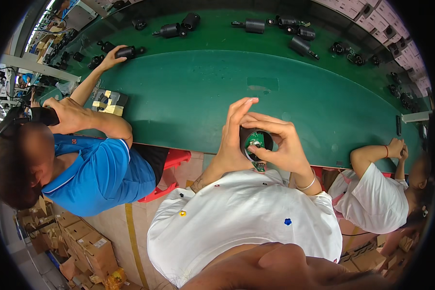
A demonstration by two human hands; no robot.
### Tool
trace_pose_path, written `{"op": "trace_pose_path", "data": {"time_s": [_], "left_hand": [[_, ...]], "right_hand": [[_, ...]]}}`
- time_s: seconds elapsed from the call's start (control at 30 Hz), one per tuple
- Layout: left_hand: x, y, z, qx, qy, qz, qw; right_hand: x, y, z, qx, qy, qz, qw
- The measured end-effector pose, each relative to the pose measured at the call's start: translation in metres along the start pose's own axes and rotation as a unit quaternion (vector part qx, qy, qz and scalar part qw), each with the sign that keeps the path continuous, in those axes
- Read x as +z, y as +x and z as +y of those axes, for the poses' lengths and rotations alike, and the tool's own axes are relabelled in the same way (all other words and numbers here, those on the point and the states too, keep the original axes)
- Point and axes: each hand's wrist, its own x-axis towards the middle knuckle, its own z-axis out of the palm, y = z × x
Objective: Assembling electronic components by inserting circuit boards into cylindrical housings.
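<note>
While the left hand (228, 141) supports a black cylindrical housing (269, 140) along its left side, fingers extended away from the body, the right hand (289, 145) grasps the same piece from the right, fingers arched over its far side and thumb bent into the mouth. Whether the thumb touches the contents cannot be told.

Housing: one, held before the chest over the near edge of the table, mouth turned toward the wearer. Inside: one green circuit board (254, 138). Below the rim, near the wearer's shirt: one smaller green board (259, 167).

Right wrist: one pale bangle (308, 185).

Work surface: green table (193, 101), with a clear rectangular patch (263, 84) beyond the hands.

Far side: several black cylindrical units, among them one lying lengthwise (254, 25) and one tilted (300, 46).

Left: co-worker in a blue shirt (99, 179), one hand on a black cylinder (126, 52); near that arm, a dark box with yellow tape (117, 100).

Right: co-worker in a white shirt (374, 203).

Floor, lower left: brown cartons (93, 249).
</note>
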Motion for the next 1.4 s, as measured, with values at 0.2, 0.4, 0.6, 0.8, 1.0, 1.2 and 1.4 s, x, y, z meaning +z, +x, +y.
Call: {"op": "trace_pose_path", "data": {"time_s": [0.2,0.4,0.6,0.8,1.0,1.2,1.4], "left_hand": [[-0.003,0.005,0.002,0.014,0.045,0.001,0.999],[-0.005,0.004,-0.002,0.006,0.061,-0.003,0.998],[0.0,0.005,-0.003,-0.014,0.089,0.039,0.995],[0.006,-0.003,-0.009,-0.03,0.148,0.088,0.985],[0.009,-0.002,-0.008,-0.031,0.191,0.107,0.975],[0.008,-0.004,-0.007,-0.034,0.207,0.108,0.972],[0.007,-0.005,-0.007,-0.05,0.194,0.107,0.974]], "right_hand": [[0.0,0.004,0.008,-0.017,0.013,0.0,1.0],[-0.002,0.008,0.012,-0.018,0.011,-0.014,1.0],[0.004,0.011,0.021,0.023,0.076,0.0,0.997],[0.017,0.009,0.032,0.059,0.127,0.068,0.988],[0.019,0.009,0.035,0.063,0.16,0.086,0.981],[0.018,0.011,0.038,0.055,0.158,0.066,0.984],[0.019,0.011,0.037,0.071,0.162,0.069,0.982]]}}
